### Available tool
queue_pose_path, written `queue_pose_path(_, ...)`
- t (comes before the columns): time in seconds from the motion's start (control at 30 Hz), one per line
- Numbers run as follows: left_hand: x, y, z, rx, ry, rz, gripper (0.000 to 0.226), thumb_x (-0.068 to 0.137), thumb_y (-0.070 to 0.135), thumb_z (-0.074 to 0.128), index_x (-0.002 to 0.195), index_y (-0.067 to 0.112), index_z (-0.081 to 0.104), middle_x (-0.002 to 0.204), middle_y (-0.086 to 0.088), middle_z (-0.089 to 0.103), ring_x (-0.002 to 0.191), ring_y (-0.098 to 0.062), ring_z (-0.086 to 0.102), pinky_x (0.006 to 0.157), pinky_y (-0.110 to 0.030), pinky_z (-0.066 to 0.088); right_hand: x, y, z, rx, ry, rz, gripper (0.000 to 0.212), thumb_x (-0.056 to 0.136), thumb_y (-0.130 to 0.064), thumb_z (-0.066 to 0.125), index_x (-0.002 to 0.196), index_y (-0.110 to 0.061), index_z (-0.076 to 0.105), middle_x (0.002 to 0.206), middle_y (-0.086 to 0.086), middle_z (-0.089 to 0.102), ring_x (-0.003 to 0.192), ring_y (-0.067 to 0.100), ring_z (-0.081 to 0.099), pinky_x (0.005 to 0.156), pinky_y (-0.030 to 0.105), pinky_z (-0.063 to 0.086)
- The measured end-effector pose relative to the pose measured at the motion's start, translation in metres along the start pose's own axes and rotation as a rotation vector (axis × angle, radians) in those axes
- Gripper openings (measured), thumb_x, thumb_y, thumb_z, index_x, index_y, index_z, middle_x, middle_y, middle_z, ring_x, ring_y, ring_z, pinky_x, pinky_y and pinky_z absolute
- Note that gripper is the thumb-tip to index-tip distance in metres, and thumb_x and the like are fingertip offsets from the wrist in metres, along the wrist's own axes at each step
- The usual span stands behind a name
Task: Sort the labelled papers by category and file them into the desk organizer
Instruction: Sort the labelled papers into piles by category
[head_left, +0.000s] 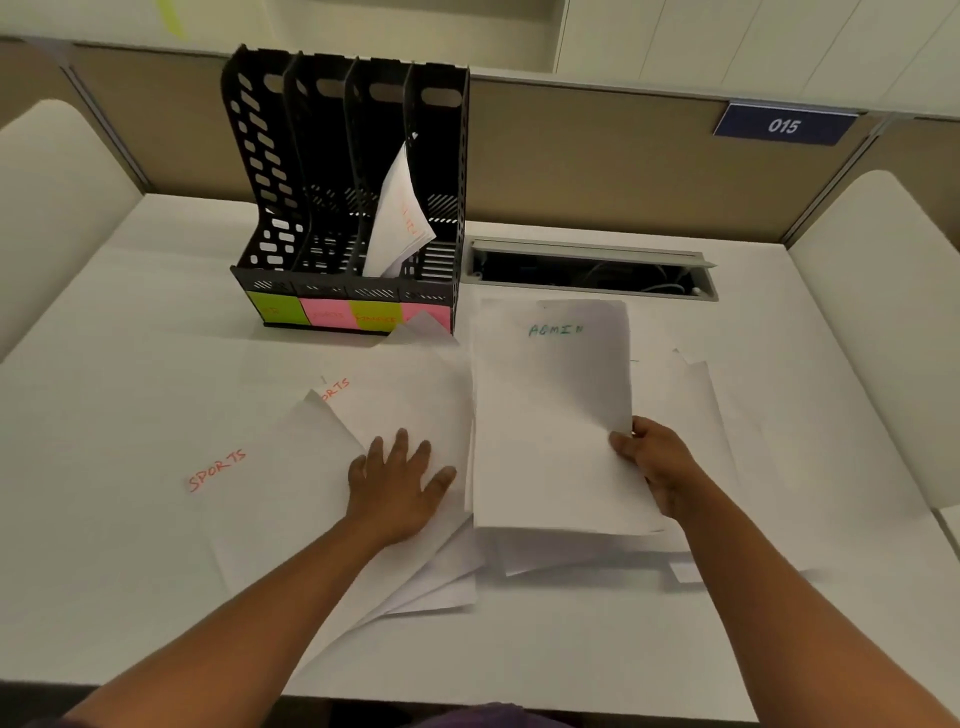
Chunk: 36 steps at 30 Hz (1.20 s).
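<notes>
Left hand (397, 480) flat, fingers spread, palm down on the fanned SPORTS sheets (291, 499), gripping nothing. Right hand (657, 465) pinches the right edge of the ADMIN sheet (550, 415), thumb on top, fingers under; sheet sits on top of the right-hand loose pile (691, 415). Black four-slot desk organizer (348, 192) stands behind on the white desk (130, 597), sticky notes on its front; folded papers (397, 218) lean in the third slot from left.
</notes>
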<state>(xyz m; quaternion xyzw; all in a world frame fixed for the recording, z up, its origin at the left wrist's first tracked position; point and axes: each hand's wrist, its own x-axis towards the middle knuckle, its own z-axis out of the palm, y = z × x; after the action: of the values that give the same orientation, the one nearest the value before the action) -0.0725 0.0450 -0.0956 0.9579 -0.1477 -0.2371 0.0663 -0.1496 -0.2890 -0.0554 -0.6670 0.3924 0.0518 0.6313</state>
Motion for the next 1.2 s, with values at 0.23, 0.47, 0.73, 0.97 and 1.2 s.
queue_pose_path(0.23, -0.018, 0.027, 0.037, 0.105, -0.037, 0.263, 0.089, 0.082, 0.086, 0.015, 0.159, 0.043, 0.002, 0.170, 0.005, -0.012, 0.156, -0.027, -0.011, 0.119, -0.055, -0.002, 0.009, 0.005, -0.010, 0.115, 0.088, 0.032, 0.016, 0.099, -0.005, 0.061, 0.109, -0.014, 0.068, 0.101, 0.008, 0.074, 0.085, 0.028, 0.070, 0.066, 0.034, 0.055)
queue_pose_path(0.47, 0.013, 0.024, 0.007, -0.109, 0.238, 0.158, 0.062, 0.092, 0.050, 0.059, 0.149, 0.030, 0.044, 0.165, -0.002, 0.025, 0.151, -0.026, 0.017, 0.117, -0.045, 0.020, 0.007, 0.016, -0.009, 0.074, 0.091, 0.057, 0.015, 0.098, -0.005, 0.061, 0.107, -0.015, 0.069, 0.100, 0.008, 0.075, 0.082, 0.028, 0.071, 0.064, 0.034, 0.055)
queue_pose_path(0.73, 0.074, -0.008, -0.066, 0.096, 0.046, -0.129, 0.101, 0.056, 0.075, 0.078, 0.133, 0.021, 0.042, 0.128, -0.008, 0.052, 0.120, -0.031, 0.048, 0.089, -0.044, 0.034, 0.005, 0.028, -0.007, 0.064, 0.082, 0.053, 0.017, 0.098, -0.005, 0.060, 0.111, -0.012, 0.069, 0.104, 0.013, 0.075, 0.087, 0.033, 0.071, 0.071, 0.037, 0.058)
queue_pose_path(0.97, 0.084, -0.011, -0.076, -0.104, 0.171, -0.102, 0.066, 0.068, 0.048, 0.085, 0.117, 0.029, 0.046, 0.114, 0.000, 0.068, 0.106, -0.026, 0.060, 0.082, -0.039, 0.025, 0.005, 0.029, -0.014, 0.129, 0.092, 0.041, 0.016, 0.099, -0.007, 0.059, 0.105, -0.018, 0.069, 0.101, 0.007, 0.076, 0.082, 0.026, 0.073, 0.061, 0.032, 0.057)
queue_pose_path(1.2, 0.076, -0.007, -0.137, -0.324, 0.419, -0.023, 0.008, 0.087, 0.033, 0.073, 0.082, 0.030, 0.067, 0.088, 0.007, 0.071, 0.080, -0.021, 0.064, 0.071, -0.033, 0.050, 0.008, 0.026, -0.019, 0.217, 0.129, 0.010, 0.018, 0.100, -0.007, 0.057, 0.106, -0.020, 0.069, 0.102, 0.004, 0.076, 0.084, 0.025, 0.072, 0.061, 0.033, 0.057)
